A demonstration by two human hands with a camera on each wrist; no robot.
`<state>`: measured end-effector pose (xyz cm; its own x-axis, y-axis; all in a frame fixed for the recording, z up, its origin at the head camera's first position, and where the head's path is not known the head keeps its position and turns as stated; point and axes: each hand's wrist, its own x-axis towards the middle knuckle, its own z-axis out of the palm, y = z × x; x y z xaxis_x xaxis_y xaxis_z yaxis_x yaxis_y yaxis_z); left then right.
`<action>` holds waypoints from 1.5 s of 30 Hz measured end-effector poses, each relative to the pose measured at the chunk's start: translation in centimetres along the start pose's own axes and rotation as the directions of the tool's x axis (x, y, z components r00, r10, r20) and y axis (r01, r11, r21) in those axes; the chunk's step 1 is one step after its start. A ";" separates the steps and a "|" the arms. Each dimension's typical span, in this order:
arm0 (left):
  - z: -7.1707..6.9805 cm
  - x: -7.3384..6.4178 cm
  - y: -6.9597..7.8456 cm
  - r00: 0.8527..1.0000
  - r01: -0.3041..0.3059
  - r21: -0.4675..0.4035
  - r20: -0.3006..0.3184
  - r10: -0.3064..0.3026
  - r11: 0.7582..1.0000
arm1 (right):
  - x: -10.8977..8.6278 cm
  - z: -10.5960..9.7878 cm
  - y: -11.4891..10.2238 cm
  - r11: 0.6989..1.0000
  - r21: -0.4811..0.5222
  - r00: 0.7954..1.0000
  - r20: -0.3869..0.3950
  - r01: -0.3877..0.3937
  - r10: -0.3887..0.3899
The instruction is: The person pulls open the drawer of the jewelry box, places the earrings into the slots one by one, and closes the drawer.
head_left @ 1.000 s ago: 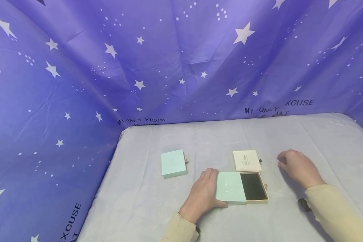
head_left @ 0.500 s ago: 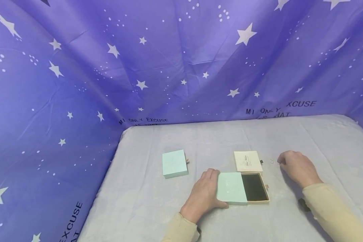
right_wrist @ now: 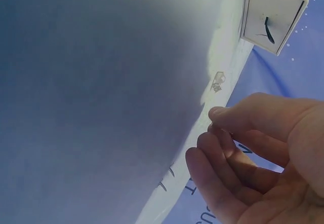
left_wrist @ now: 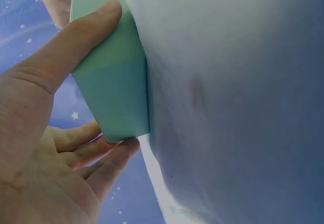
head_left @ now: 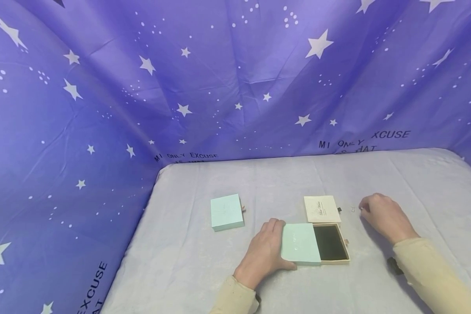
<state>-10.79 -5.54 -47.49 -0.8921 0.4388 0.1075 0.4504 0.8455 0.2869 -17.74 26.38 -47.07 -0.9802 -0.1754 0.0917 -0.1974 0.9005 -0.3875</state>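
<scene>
My left hand grips the left end of a mint-green jewelry box, thumb along the near side and fingers at the far side. The box's drawer is pulled partway out to the right, showing its black lining. On the right, my right hand hovers low over the cloth, thumb and fingertips pinched together. A tiny bright bit of what looks like an earring shows between them, mostly hidden. Left of those fingertips lies a small silvery earring on the cloth.
A cream jewelry box with a dark pull tab stands closed just behind the open one. Farther left is a second mint-green box, closed, with a tan tab. Pale cloth covers the table; a purple star curtain hangs behind.
My right hand shifts slightly at the fingertips, rising a little away from the cloth. The view has tilted slightly; the left hand and boxes stay in place.
</scene>
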 end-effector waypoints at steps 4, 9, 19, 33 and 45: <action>0.0 0.0 0.0 1.000 -0.002 0.000 -0.007 0.002 1.000 | -0.2 0.0 0.1 1.000 0.017 1.000 0.003 -0.012 0.012; 0.0 -0.1 0.0 1.000 -0.006 -0.001 -0.013 0.006 1.000 | -0.4 -0.2 0.0 0.998 0.055 0.999 -0.011 -0.036 0.037; 0.0 -0.1 0.0 1.000 -0.005 -0.010 -0.016 0.005 1.000 | -1.0 -0.8 -0.9 0.992 0.119 0.999 -0.025 -0.029 0.032; -0.1 0.0 -0.1 1.000 -0.008 -0.006 -0.019 0.008 1.000 | -1.6 -1.2 -2.1 0.984 0.179 0.995 -0.098 0.022 -0.004; -0.1 0.0 0.0 1.000 -0.007 -0.009 -0.014 0.007 1.000 | -2.1 -0.9 -2.8 0.983 0.167 0.993 -0.103 0.079 -0.062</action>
<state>-10.75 -5.57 -47.43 -0.8892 0.4408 0.1224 0.4566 0.8396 0.2943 -15.11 24.57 -45.34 -0.9593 -0.1892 0.2097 -0.2739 0.8047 -0.5268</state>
